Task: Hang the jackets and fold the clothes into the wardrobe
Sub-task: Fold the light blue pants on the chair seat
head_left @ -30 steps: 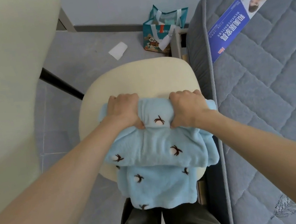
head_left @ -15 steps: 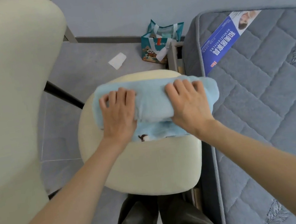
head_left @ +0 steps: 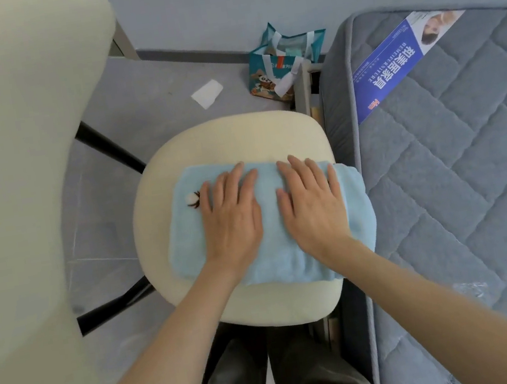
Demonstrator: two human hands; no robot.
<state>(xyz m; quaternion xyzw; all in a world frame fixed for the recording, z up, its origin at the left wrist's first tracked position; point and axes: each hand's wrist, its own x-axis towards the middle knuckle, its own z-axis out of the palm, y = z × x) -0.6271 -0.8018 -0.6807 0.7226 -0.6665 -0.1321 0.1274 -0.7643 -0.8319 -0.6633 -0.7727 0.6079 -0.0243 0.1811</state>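
Grey quilted mattress (head_left: 475, 191) along right; cream chair seat (head_left: 237, 138) just left of it. Folded light-blue garment (head_left: 187, 241) flat on seat. Left hand (head_left: 233, 218) and right hand (head_left: 313, 206) side by side on top, fingers straight, palms down, gripping nothing.

A light blue fleece garment (head_left: 187, 244) was folded into a thick, roughly rectangular bundle and laid flat on the cream seat cushion (head_left: 263, 308) of a chair. Its long side was turned across the seat, and its right end was pushed out past the seat's right edge. One small white-and-brown motif (head_left: 193, 198) was shown near its far left corner.
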